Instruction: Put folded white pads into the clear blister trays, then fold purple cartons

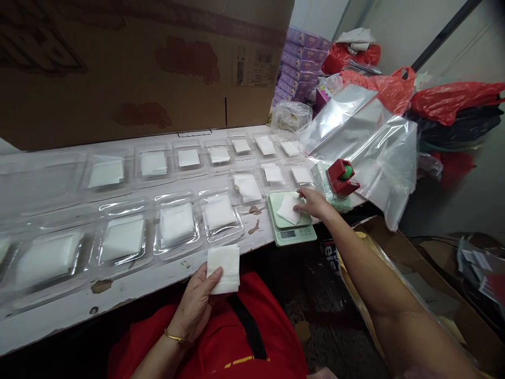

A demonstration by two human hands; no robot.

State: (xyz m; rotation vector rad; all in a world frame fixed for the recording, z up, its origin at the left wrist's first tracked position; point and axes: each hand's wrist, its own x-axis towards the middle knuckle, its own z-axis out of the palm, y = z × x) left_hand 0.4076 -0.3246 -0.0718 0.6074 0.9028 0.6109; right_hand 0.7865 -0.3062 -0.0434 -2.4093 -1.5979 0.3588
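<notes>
My left hand (197, 297) holds a small stack of white folded sheets (223, 268) at the table's front edge, thumb on top. At the right, my right hand (313, 202) is over a pale green digital scale (295, 235). Its thumb and fingers are at the right edge of another small pile of white sheets (289, 209), which lies slightly askew on the weighing plate. The scale's display is lit, but its digits are too small to read. Left of the scale, two rows of clear plastic trays (177, 226) hold similar white stacks.
A large cardboard box (138, 68) stands behind the trays. Right of the scale are a red tape dispenser (342, 178) and clear plastic bags (366, 137). Purple boxes (302, 63) are piled at the back. An open carton (422, 284) sits below, right.
</notes>
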